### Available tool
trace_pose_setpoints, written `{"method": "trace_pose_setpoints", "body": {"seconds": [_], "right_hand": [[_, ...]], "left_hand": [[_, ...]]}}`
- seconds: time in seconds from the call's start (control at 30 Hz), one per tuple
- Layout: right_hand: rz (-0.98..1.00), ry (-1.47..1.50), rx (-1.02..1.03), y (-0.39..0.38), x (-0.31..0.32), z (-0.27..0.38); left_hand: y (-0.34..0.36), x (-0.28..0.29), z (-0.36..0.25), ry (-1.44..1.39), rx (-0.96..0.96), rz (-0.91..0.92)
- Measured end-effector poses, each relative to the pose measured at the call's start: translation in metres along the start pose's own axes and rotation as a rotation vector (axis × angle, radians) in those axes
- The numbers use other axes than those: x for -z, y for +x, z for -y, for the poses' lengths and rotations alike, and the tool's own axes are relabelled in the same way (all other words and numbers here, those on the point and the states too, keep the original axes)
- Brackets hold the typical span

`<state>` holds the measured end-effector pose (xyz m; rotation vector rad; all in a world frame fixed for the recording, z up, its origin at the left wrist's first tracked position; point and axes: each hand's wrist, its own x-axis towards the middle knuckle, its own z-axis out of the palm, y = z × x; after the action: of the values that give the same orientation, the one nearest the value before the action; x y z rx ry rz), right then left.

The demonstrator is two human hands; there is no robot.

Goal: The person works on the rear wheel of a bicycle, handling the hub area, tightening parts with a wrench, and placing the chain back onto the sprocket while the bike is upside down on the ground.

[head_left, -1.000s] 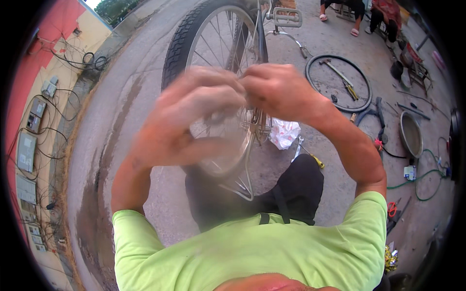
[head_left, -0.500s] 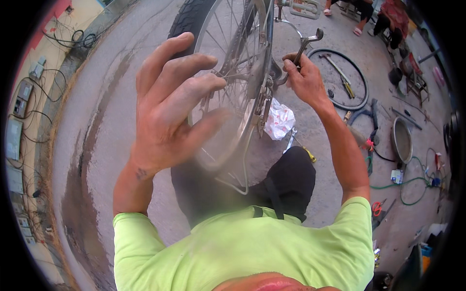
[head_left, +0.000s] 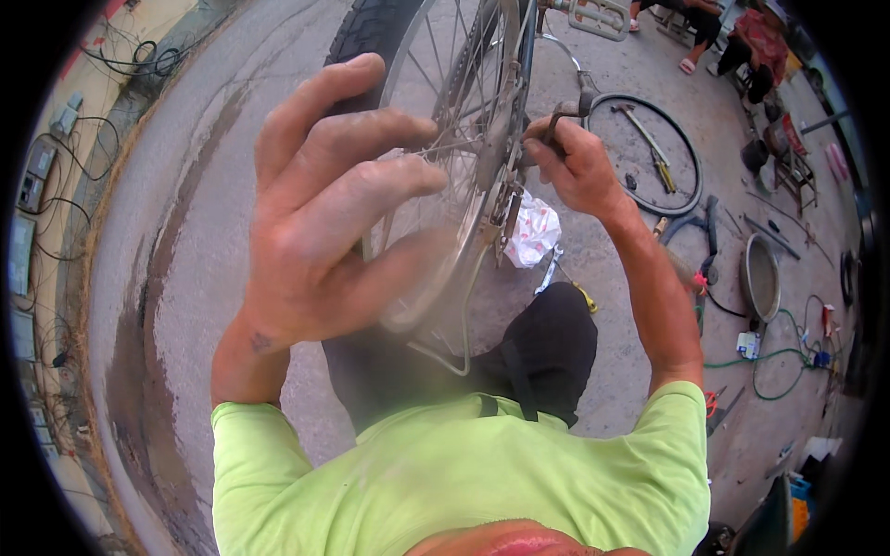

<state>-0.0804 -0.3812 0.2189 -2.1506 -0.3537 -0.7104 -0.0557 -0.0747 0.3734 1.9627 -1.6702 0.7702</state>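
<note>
A bicycle wheel with a black knobby tyre (head_left: pixel 364 35) stands in front of me at the top middle, beside the frame and chain. My left hand (head_left: pixel 329 199) is held up on the near left side of the wheel, fingers curved and apart, with nothing seen in it. Its thumb is blurred. My right hand (head_left: pixel 582 162) grips a dark metal wrench (head_left: pixel 562 113) on the right side of the wheel's hub. Fingers hide the wrench's working end, so I cannot tell whether it sits on a nut. A bent metal rod (head_left: pixel 443 356) hangs over my lap.
On the ground to the right lie a round black tyre (head_left: pixel 694 157), a hammer (head_left: pixel 646 134) and a metal basin (head_left: pixel 762 287). A white plastic bag (head_left: pixel 534 233) and another wrench (head_left: pixel 550 269) are near my knee. Seated people (head_left: pixel 760 46) are at the far right. A green hose (head_left: pixel 774 352) curls nearby.
The wrench has turned: its raised end swung downward and my right hand shifted left toward the wheel. My left hand stays spread, slightly lower and to the right. The view has tilted a little.
</note>
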Motion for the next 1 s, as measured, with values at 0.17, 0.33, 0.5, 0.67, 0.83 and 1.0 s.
{"method": "trace_pose_setpoints", "body": {"seconds": [0.17, 0.33, 0.5, 0.67, 0.83, 1.0], "right_hand": [[-0.072, 0.316, -0.389, 0.021, 0.004, -0.018], [-0.201, 0.337, -0.771, 0.026, -0.009, -0.107], [-0.592, -0.269, -0.764, -0.045, -0.078, -0.197], [0.176, -0.006, -0.726, -0.158, -0.123, -0.165], [-0.07, 0.246, -0.802, -0.197, -0.137, 0.022], [-0.151, 0.352, -0.604, -0.156, -0.079, 0.138]], "left_hand": [[0.007, 0.005, 0.001, 0.016, 0.005, 0.018], [0.005, -0.002, 0.004, 0.009, -0.005, 0.008], [0.01, -0.008, 0.003, 0.006, 0.002, -0.006], [0.003, 0.003, 0.01, 0.022, -0.046, 0.02], [0.003, 0.004, 0.006, 0.014, -0.066, -0.016], [0.005, -0.004, 0.003, -0.037, -0.019, -0.034]]}}
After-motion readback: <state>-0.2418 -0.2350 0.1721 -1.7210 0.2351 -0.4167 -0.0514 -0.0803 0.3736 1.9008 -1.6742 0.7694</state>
